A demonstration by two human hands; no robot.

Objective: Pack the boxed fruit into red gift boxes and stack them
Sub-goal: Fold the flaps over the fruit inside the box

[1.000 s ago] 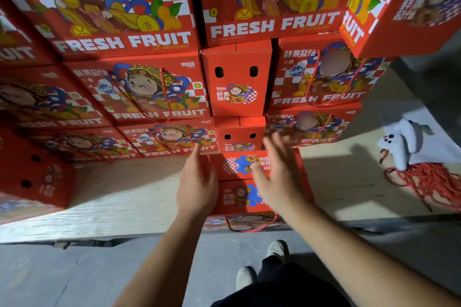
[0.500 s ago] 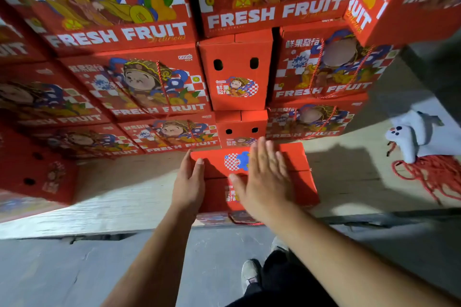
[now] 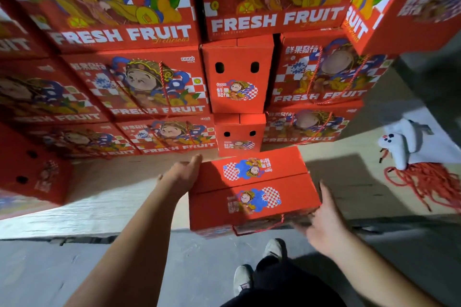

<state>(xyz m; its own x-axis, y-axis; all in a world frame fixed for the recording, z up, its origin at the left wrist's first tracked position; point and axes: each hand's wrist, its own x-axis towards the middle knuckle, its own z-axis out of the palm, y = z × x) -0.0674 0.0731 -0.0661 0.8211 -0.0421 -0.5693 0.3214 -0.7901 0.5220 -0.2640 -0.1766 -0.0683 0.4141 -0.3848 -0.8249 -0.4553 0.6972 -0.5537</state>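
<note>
While fingers [image 3: 197,161] flank it, red gift box [image 3: 252,197] between hands

— What can't be read on the red gift box [image 3: 252,189]?
— Its front face is blurred and hidden from above. The left hand [image 3: 180,177] has its fingers behind the box's left side; the right hand [image 3: 321,222] at its right corner is smeared — grip unclear.

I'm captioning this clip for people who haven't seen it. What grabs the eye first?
A wall of red FRESH FRUIT gift boxes fills the top and left. Low in the centre, the left hand and right hand flank a red box on the platform edge. A white plush toy lies on red cord at right.
</note>
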